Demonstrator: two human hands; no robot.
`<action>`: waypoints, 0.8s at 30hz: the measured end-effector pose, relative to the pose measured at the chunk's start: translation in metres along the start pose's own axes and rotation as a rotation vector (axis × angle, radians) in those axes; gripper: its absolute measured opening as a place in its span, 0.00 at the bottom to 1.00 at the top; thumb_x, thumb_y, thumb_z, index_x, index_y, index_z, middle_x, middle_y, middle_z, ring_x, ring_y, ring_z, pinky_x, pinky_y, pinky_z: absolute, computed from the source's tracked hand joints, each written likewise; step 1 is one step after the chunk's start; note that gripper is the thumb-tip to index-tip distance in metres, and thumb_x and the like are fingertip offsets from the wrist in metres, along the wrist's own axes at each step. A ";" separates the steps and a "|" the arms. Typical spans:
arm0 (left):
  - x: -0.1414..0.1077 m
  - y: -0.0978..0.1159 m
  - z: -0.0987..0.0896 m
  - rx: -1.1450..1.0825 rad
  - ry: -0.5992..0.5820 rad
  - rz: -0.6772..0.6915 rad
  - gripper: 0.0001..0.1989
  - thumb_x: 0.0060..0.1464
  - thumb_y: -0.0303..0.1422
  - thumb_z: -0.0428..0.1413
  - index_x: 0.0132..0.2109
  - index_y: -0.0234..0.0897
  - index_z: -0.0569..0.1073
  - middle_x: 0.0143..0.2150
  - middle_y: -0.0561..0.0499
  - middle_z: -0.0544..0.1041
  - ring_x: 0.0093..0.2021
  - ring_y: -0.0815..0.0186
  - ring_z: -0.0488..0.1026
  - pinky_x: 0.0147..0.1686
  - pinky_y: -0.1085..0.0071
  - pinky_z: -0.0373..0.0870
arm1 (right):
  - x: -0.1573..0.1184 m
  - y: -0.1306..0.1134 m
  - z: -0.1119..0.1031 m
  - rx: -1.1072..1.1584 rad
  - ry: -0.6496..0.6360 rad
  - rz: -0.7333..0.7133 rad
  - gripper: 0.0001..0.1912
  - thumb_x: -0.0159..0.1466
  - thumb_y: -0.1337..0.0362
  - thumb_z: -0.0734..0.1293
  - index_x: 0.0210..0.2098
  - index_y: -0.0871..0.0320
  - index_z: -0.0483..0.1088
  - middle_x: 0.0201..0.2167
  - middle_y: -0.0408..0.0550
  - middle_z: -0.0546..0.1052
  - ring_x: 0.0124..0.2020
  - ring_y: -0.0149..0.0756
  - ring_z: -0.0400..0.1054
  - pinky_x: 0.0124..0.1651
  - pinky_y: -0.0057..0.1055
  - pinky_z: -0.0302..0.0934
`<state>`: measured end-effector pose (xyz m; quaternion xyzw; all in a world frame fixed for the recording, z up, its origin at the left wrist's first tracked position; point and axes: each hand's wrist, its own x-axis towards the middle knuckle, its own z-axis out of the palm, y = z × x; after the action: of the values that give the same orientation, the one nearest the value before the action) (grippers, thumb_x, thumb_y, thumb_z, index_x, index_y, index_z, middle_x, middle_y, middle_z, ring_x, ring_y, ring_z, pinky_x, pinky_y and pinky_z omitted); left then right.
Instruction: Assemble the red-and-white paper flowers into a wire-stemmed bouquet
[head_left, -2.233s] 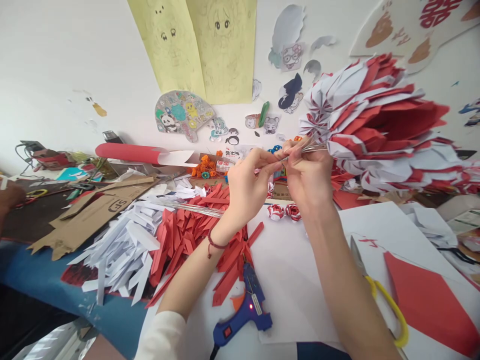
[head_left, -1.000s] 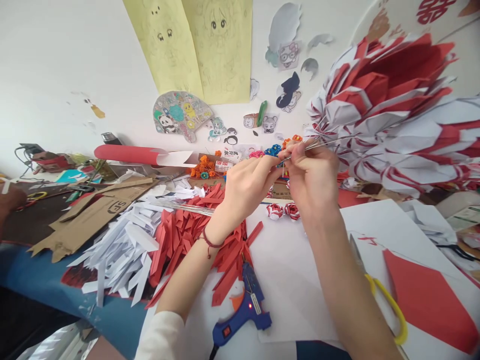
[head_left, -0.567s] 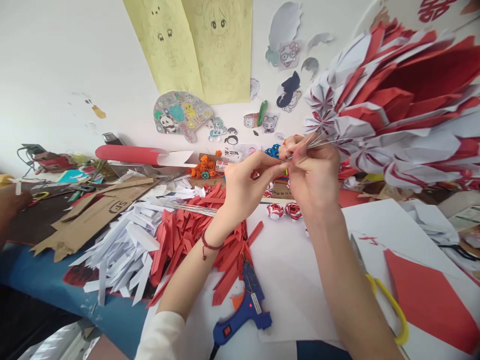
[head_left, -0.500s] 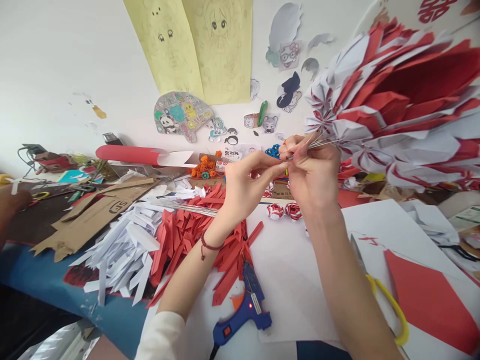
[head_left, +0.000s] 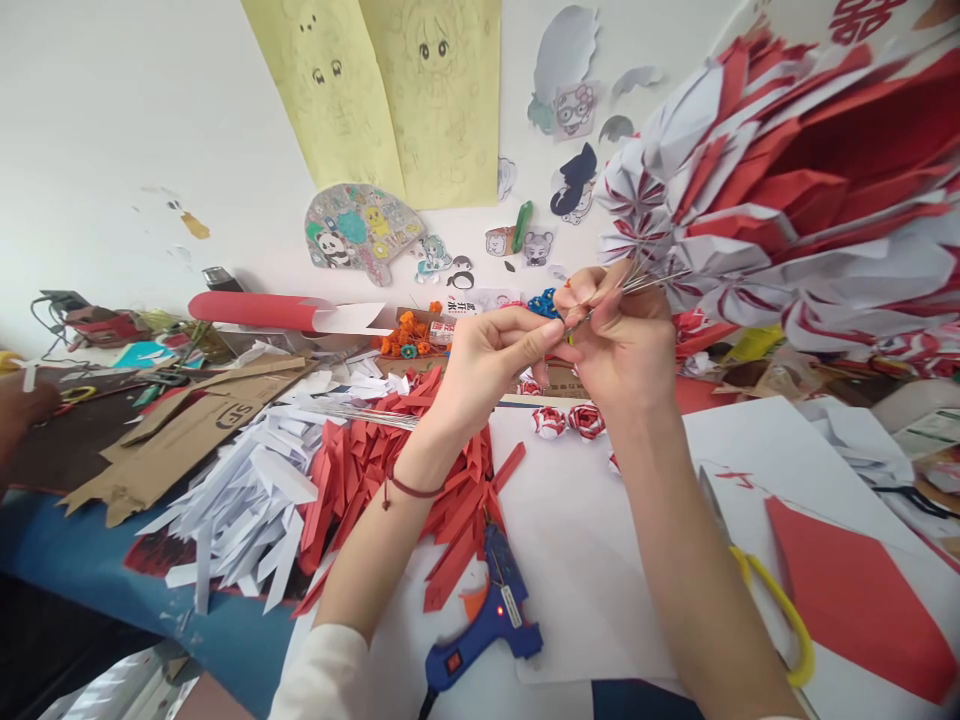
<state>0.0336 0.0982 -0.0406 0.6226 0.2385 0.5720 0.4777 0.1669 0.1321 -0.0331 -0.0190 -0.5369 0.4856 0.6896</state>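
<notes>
Paper flower bunch (head_left: 795,220), red and white, fills the upper right of the head view, above and to the right of both hands, with its thin wire stems (head_left: 641,283) slanting down leftward into the fingers. The right hand (head_left: 634,345) grasps these stems between thumb and fingers, just beside the nearest flower heads. The left hand (head_left: 491,365), a red cord bracelet (head_left: 415,490) at its wrist, pinches the lower ends of the stems close against the right hand; its fingertips partly hide the grip.

Beneath the hands, small paper balls (head_left: 585,421) sit on a white sheet (head_left: 577,560). A blue glue gun (head_left: 491,610) lies between the forearms, its red light lit, its nozzle by the red paper strips (head_left: 375,450). Left of those spreads a heap of white paper strips (head_left: 247,485). Yellow-handled scissors (head_left: 780,605) lie partly behind the right forearm, beside a red paper piece (head_left: 855,600). At far left, another person's hand (head_left: 30,398) is over the dark worktop (head_left: 56,455), near flattened cardboard (head_left: 195,430)
</notes>
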 end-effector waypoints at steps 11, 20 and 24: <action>0.002 0.000 -0.004 -0.197 -0.171 -0.233 0.15 0.50 0.40 0.68 0.29 0.31 0.78 0.26 0.51 0.79 0.22 0.76 0.69 0.23 0.78 0.65 | 0.000 -0.003 0.005 0.021 -0.076 -0.002 0.29 0.45 0.47 0.81 0.15 0.56 0.61 0.19 0.40 0.60 0.20 0.28 0.53 0.23 0.30 0.58; 0.000 0.007 -0.005 -0.015 -0.090 -0.110 0.15 0.53 0.42 0.65 0.37 0.32 0.79 0.31 0.48 0.82 0.25 0.72 0.72 0.29 0.75 0.70 | 0.000 -0.003 0.002 -0.082 0.007 -0.063 0.25 0.48 0.49 0.80 0.18 0.56 0.64 0.21 0.40 0.65 0.23 0.30 0.61 0.29 0.34 0.63; -0.001 0.007 -0.001 0.212 0.027 0.064 0.16 0.53 0.44 0.65 0.37 0.32 0.81 0.31 0.48 0.82 0.25 0.72 0.71 0.26 0.75 0.68 | -0.001 -0.003 0.005 -0.168 0.099 -0.142 0.23 0.52 0.50 0.78 0.19 0.56 0.64 0.23 0.41 0.66 0.24 0.30 0.62 0.35 0.36 0.64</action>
<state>0.0310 0.0947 -0.0346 0.6692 0.2843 0.5669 0.3873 0.1655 0.1276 -0.0296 -0.0625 -0.5411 0.3873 0.7438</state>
